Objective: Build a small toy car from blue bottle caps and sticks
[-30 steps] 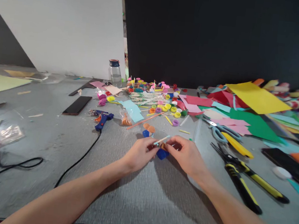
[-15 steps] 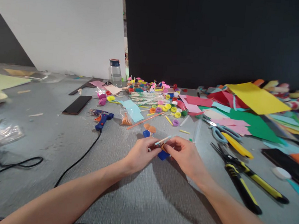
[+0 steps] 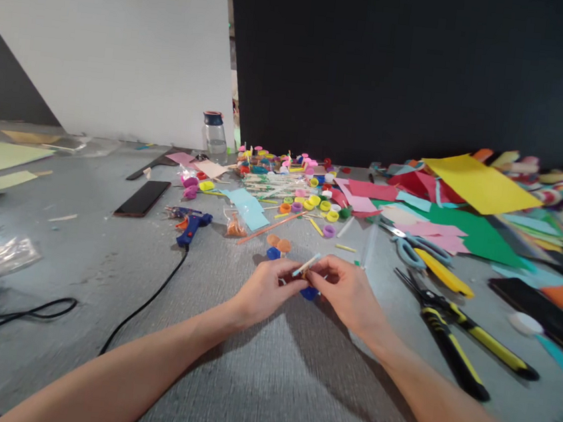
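My left hand [image 3: 264, 291] and my right hand [image 3: 348, 290] meet above the table, fingers closed on a small craft piece. A pale stick with a light blue end [image 3: 306, 264] pokes up between them. Below the fingertips shows the blue part [image 3: 309, 294] of the piece; an orange-brown bit is mostly covered by the fingers. Just beyond my left hand stands another small craft piece with round orange tops [image 3: 282, 245] and a blue base.
A blue glue gun [image 3: 190, 227] with a black cord and a phone [image 3: 143, 198] lie left. Pliers [image 3: 444, 319], scissors [image 3: 411, 245] and a yellow-handled tool [image 3: 443, 272] lie right. Bottle caps [image 3: 328, 231], coloured paper [image 3: 483, 185] and a bottle [image 3: 214, 133] are farther back.
My hands stay together, with the stick and blue part tilting slightly between them. At the far left, a pale green paper strip has been laid down; a blurred hand was there half a second ago.
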The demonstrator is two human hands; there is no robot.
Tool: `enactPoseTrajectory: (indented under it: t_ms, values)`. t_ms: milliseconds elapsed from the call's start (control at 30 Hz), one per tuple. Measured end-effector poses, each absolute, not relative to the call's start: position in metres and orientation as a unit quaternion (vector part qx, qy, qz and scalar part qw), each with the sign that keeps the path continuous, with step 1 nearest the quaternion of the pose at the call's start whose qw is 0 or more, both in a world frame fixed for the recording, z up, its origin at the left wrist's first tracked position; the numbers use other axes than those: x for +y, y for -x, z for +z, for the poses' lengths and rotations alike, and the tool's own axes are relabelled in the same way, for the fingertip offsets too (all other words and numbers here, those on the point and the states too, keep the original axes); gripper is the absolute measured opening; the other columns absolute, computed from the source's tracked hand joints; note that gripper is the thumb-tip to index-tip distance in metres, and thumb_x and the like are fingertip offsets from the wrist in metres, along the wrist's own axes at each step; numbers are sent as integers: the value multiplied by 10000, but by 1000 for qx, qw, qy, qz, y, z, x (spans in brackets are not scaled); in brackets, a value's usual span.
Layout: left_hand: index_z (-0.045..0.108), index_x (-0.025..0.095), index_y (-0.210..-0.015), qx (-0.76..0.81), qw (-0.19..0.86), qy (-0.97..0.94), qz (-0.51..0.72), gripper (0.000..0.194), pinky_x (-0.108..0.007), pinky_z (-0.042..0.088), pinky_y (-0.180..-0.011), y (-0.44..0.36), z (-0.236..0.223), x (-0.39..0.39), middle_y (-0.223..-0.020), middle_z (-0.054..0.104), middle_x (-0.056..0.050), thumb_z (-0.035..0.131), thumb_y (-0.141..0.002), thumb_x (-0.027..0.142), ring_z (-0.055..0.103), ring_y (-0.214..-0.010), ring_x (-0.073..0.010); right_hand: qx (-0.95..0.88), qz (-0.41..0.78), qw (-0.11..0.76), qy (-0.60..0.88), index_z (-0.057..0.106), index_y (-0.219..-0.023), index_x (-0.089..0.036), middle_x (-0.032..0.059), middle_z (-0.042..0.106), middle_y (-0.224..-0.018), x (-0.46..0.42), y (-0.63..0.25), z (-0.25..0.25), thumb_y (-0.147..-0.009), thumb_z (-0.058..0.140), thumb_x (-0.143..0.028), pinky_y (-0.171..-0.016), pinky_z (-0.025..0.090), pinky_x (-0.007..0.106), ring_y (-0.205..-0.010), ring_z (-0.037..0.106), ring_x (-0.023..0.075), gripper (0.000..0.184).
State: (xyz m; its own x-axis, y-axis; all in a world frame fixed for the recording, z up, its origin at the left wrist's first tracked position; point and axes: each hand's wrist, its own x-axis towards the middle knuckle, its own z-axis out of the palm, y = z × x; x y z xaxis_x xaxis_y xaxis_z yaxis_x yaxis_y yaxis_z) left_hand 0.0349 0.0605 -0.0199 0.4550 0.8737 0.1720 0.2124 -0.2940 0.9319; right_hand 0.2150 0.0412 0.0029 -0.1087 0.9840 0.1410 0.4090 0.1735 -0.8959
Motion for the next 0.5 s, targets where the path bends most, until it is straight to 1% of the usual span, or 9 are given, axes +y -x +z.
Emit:
enactPoseTrajectory:
  t_ms: [133,300,500]
  values:
    - [743,172,-1059,381,459,-727,340,255,-247,450,-670,-33,-16,61,-833,669,-29,578,-932,319,570,-724,-137,-645,378,403,528,691,-880,-184,23,702,-734,42,-215,1,-853,644,-376,-536,462,271,-624,610,159,200]
    - [750,161,-1026,377,465,-724,343,256,-240,446,-660,-32,-13,62,-843,676,-39,568,-931,314,570,-731,-142,-654,372,397,526,689,-833,-186,29,707,-740,42,-216,1,-871,627,-353,-547,454,278,-618,608,157,182]
    - [747,156,-1005,389,482,-705,347,256,-226,419,-599,-34,-13,61,-745,656,-21,567,-932,323,536,-635,-119,-668,353,404,517,684,-784,-190,22,707,-741,42,-216,1,-881,616,-321,-634,459,295,-677,620,167,177]
